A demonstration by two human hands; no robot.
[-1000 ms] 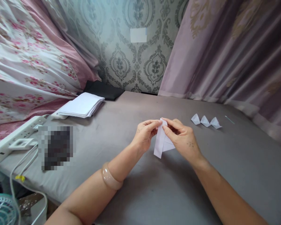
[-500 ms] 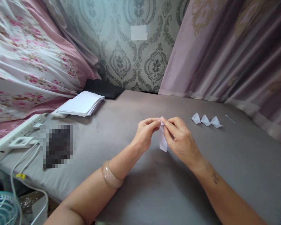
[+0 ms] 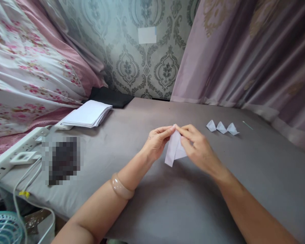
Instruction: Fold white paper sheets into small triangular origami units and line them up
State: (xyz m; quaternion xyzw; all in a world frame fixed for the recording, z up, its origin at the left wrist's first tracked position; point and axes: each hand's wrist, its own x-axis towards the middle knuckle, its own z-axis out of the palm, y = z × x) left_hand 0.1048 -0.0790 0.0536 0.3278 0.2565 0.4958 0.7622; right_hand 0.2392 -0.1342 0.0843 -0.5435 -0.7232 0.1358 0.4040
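Observation:
A folded sheet of white paper [image 3: 171,152] hangs between my two hands above the grey table cover. My left hand [image 3: 159,140] pinches its top edge with thumb and fingertips. Closed on the same top corner and right side is my right hand [image 3: 199,147], its fingertips meeting the left ones. Two flaps of the paper fan out below, one slanting down to the left and one partly behind the right fingers. To the right, three small folded paper shapes [image 3: 221,127] stand in a row.
At the back left lies a stack of white paper [image 3: 87,113] beside a black folded item [image 3: 112,97]. A power strip [image 3: 17,152] with cables runs along the left edge, near a blurred dark object [image 3: 64,159]. A thin stick [image 3: 247,125] lies far right.
The paper has gone from one narrow hanging strip to two spread flaps. My fingertips have stayed together at its top, and the view has shifted slightly.

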